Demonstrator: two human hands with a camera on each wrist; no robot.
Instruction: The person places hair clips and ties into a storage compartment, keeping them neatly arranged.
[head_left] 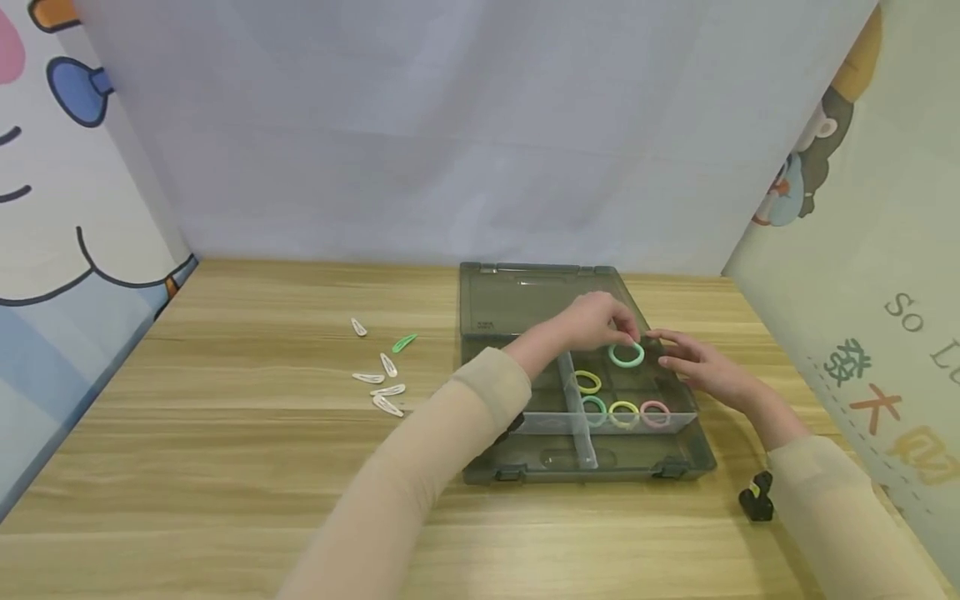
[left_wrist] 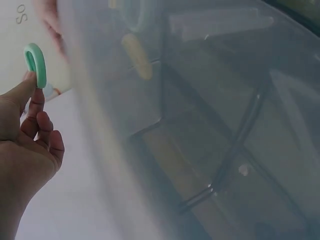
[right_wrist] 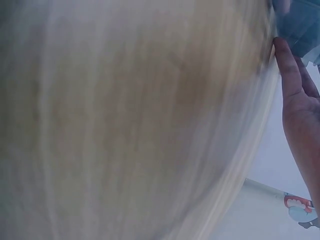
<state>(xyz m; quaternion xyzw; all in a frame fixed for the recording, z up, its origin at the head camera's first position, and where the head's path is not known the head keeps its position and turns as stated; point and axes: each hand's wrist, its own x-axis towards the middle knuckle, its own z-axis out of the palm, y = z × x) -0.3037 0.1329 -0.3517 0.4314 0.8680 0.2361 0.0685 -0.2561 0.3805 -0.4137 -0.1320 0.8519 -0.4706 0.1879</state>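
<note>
Above the box (head_left: 480,392), mint ring (head_left: 626,356) pinched in left hand (head_left: 596,321) fingertips; right hand (head_left: 701,367) loose, empty.

The camera on my head looks forward and down from above the wooden table (head_left: 225,467), taking in both my forearms, the grey compartment box (head_left: 585,467) and the white backdrop behind it. The one on my left wrist sits very close to the box (left_wrist: 210,125), so its clear walls fill most of that view as a blur; at the left edge it sees my left hand (left_wrist: 25,145) from the palm side with the mint green ring (left_wrist: 35,64), which the head view shares (head_left: 626,356). The one on my right wrist faces along the blurred tabletop (right_wrist: 130,115), very near, with my right hand (right_wrist: 300,100) at the right edge.
</note>
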